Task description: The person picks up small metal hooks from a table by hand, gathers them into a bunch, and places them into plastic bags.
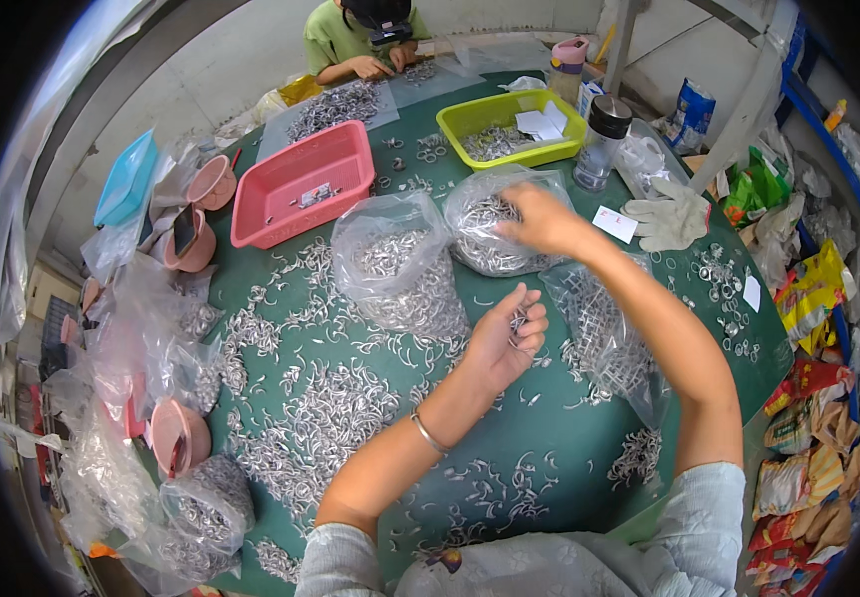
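My left hand (506, 346) is turned palm up over the middle of the table, its fingers curled around a few small silvery metal pieces (519, 318). My right hand (541, 221) reaches over the mouth of a clear plastic bag (495, 261) full of curved metal pieces. Its fingers bend down into the bag, closed, and their tips are hidden among the pieces. Just left of it stands another open clear bag (400, 274) of similar curved pieces. Under my right forearm lies a clear bag (609, 333) of grid-like metal parts.
Loose curved pieces (335, 423) cover much of the green table (559, 468) on the left. Farther back stand a pink basket (306, 184), a lime-green basket (510, 129) and a bottle (604, 144). A glove (671, 214) lies right. Across the table another person (365, 45) handles pieces.
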Demonstrator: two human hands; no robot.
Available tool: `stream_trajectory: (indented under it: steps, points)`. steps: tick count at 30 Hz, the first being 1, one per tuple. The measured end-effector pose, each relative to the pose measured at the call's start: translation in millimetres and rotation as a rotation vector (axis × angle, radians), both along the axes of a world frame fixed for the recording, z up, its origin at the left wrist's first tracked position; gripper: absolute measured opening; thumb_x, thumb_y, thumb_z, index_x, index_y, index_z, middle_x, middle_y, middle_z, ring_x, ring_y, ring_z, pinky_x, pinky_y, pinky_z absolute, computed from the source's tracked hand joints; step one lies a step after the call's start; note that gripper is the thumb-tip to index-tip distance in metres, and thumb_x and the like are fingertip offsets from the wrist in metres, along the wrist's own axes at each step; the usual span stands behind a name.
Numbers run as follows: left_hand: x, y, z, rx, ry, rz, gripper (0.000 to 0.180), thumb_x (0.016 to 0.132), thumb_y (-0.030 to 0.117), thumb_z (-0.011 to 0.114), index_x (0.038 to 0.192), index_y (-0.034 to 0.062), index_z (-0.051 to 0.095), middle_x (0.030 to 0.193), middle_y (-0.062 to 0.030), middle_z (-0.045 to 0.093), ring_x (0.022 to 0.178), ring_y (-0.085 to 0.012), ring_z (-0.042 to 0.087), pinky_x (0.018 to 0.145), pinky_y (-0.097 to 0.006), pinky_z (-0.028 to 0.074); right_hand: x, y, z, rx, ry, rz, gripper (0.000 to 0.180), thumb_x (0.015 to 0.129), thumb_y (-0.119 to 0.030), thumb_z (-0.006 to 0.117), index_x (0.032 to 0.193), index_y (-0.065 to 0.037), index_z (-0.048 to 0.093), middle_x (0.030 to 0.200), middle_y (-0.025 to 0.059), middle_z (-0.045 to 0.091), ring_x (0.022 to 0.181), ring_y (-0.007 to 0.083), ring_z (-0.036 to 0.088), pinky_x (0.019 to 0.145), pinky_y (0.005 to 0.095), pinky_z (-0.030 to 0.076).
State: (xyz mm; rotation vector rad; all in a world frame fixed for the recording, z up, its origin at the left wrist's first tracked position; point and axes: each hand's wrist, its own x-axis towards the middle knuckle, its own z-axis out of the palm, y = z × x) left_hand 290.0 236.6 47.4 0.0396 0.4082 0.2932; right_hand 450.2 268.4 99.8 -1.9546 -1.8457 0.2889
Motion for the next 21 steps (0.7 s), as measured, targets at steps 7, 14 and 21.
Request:
stream_trajectory:
  steps: [7, 14, 21]
  points:
    - [-9, -1, -5, -0.002, 0.034, 0.041, 0.013, 0.087, 0.018, 0.05, 0.086, 0.0045, 0.047, 0.066, -0.0023, 0.042, 0.051, -0.0089, 0.034, 0.041, -0.02, 0.025, -27, -25, -11, 0.171, 0.212, 0.287, 0.036, 0.08, 0.0, 0.047, 0.116, -0.001, 0.048, 0.119, 0.0221, 0.046, 0.113, 0.0343, 0.043, 0.095, 0.0373, 0.034]
    - [-21, 1, -10, -0.048, 0.031, 0.089, 0.013, 0.087, 0.017, 0.048, 0.089, 0.0046, 0.048, 0.068, -0.0029, 0.043, 0.052, -0.0093, 0.034, 0.041, -0.021, 0.024, -1, -15, 7, 0.241, 0.347, -0.063, 0.021, 0.078, 0.005, 0.047, 0.093, 0.002, 0.06, 0.094, 0.0167, 0.062, 0.089, 0.0268, 0.06, 0.077, 0.0311, 0.045]
    - [-20, 2, -9, -0.08, 0.027, 0.097, 0.014, 0.087, 0.016, 0.047, 0.095, 0.0046, 0.049, 0.071, -0.0033, 0.043, 0.053, -0.0097, 0.034, 0.041, -0.02, 0.024, 12, 14, -22, 0.048, -0.014, 0.07, 0.034, 0.082, -0.009, 0.049, 0.115, 0.0, 0.047, 0.118, 0.0205, 0.047, 0.111, 0.0339, 0.044, 0.093, 0.0394, 0.035]
